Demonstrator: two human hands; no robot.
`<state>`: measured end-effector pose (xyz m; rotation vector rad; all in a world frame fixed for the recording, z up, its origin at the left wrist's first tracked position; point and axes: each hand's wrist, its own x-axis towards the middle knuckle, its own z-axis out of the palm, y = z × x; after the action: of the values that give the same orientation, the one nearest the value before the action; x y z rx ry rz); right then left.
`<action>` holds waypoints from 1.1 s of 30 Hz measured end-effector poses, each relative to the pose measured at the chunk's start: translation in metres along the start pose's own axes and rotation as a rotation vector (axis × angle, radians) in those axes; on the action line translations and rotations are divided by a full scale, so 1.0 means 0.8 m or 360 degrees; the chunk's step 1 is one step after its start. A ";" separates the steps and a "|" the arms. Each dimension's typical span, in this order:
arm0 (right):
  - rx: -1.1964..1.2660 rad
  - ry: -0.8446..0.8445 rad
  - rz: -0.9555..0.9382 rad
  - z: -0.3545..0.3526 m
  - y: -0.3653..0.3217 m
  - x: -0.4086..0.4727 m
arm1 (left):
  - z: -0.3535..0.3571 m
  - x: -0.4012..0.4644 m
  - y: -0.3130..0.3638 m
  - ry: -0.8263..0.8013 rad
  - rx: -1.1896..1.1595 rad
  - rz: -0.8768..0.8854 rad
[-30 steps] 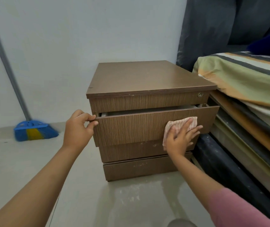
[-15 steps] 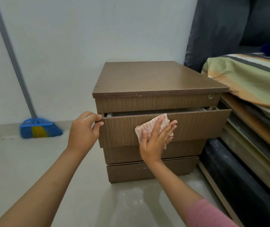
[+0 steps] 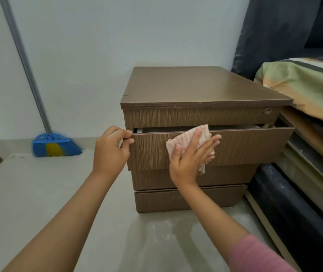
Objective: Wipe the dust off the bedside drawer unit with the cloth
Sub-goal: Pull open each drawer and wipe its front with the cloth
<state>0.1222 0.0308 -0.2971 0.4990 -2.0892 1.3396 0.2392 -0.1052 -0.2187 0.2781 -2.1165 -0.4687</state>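
Observation:
The brown wooden drawer unit (image 3: 196, 89) stands on the floor beside the bed, with its second drawer (image 3: 251, 148) pulled out a little. My left hand (image 3: 110, 152) grips that drawer's left edge, fingers curled round the corner. My right hand (image 3: 191, 160) presses a white cloth with thin red stripes (image 3: 188, 138) flat against the drawer front, left of its middle, fingers spread and fairly straight. The cloth's upper corner reaches the drawer's top edge. Most of the cloth is hidden under my palm.
A blue and yellow broom (image 3: 54, 147) leans against the wall at the left. The bed (image 3: 309, 89) with a striped cover and dark frame boards (image 3: 294, 209) runs close along the unit's right side. Bare grey floor (image 3: 39, 193) lies left and in front.
My right hand has slid the cloth leftward across the drawer front, from near its right end to left of the middle. My left hand has kept its grip on the drawer's left edge.

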 end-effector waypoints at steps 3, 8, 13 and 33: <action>-0.0059 -0.0061 -0.0063 0.031 -0.025 -0.026 | 0.000 -0.001 0.000 0.0005 -0.0004 -0.0001; -0.0137 -0.0127 -0.0020 0.060 -0.012 -0.066 | 0.001 0.002 -0.004 0.0024 -0.0015 0.0008; -0.0119 -0.0105 -0.0011 0.036 0.020 -0.056 | -0.004 0.009 -0.013 -0.0064 -0.0048 0.0021; -0.0104 -0.0205 -0.0076 0.081 -0.029 -0.088 | 0.003 0.013 -0.032 -0.0031 -0.0243 0.0041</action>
<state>0.1704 -0.0382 -0.3479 0.6179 -2.2028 1.2371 0.2323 -0.1316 -0.2232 0.1592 -2.0877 -0.6167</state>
